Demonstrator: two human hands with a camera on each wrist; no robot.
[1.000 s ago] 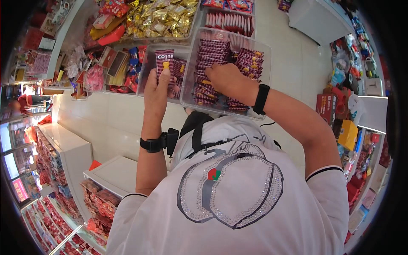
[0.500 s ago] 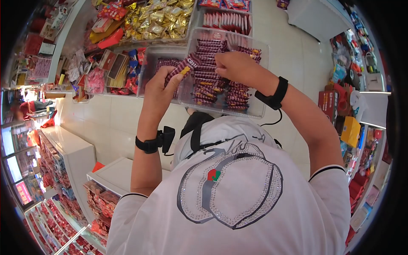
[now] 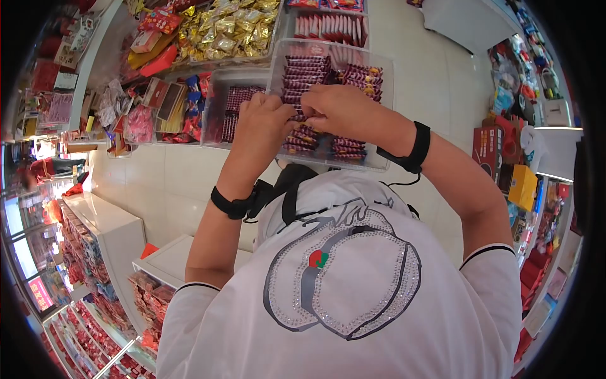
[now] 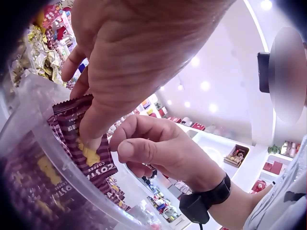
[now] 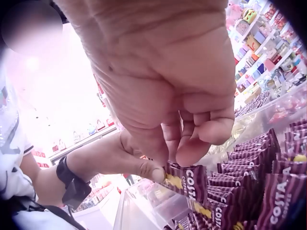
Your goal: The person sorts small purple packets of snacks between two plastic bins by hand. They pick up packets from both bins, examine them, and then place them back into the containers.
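Observation:
A maroon striped COSTA coffee packet is pinched between the thumb and fingers of my left hand, at the left side of the large clear bin. My right hand is close beside it over the bin, fingers bent. In the right wrist view its fingertips are right at the upper edge of the held packet; I cannot tell whether they grip it. Rows of matching packets stand on edge in the large clear bin, partly covered by both hands.
A smaller clear bin with more maroon packets stands to the left. Behind are gold-wrapped pieces in a bin and a bin of pink-white packets. Red and blue packages lie farther left. A white cabinet stands on the left.
My left hand has carried the upright packet rightward from the smaller bin to the large bin and turned over it. My right hand lifted from among the packets, and the hands are now together.

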